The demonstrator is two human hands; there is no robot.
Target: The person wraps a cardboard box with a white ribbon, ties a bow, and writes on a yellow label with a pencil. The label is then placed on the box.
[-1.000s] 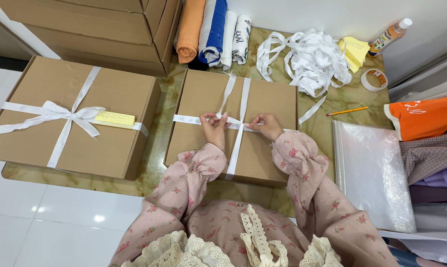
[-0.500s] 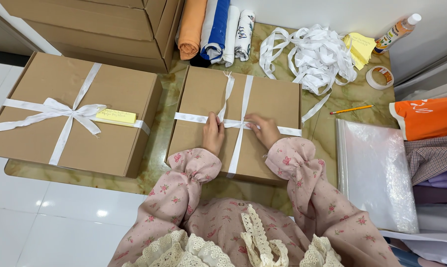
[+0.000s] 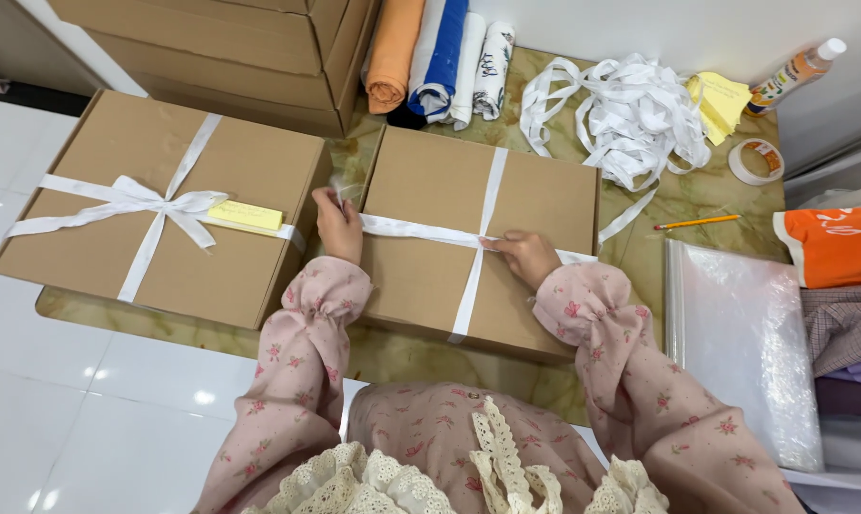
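Both hands sit apart on the cardboard box (image 3: pixel 468 238): left hand (image 3: pixel 338 224) pinches the white ribbon (image 3: pixel 421 231) at its left edge, right hand (image 3: pixel 525 255) presses the crossing.

Bright, even light; floor glare.

The box (image 3: pixel 421 257) under the hands was made of matt brown cardboard, smooth and unprinted, and it was crossed by a ribbon (image 3: pixel 483 228) of white woven cloth with a faint sheen. The same cardboard and ribbon were seen on the tied box (image 3: pixel 164 209) at the tabletop's left edge, where a note (image 3: pixel 247 215) of matt yellow paper was tucked under the bow. The tabletop (image 3: pixel 716 195) was of polished stone, greenish and veined, with a glossy finish. Loose ribbon (image 3: pixel 630 109) was heaped near the far edge. A bag (image 3: pixel 740 352) of clear, shiny, crinkled plastic was laid at the right edge. The sleeves (image 3: pixel 302 371) were of soft floral cotton, trimmed with cream lace.
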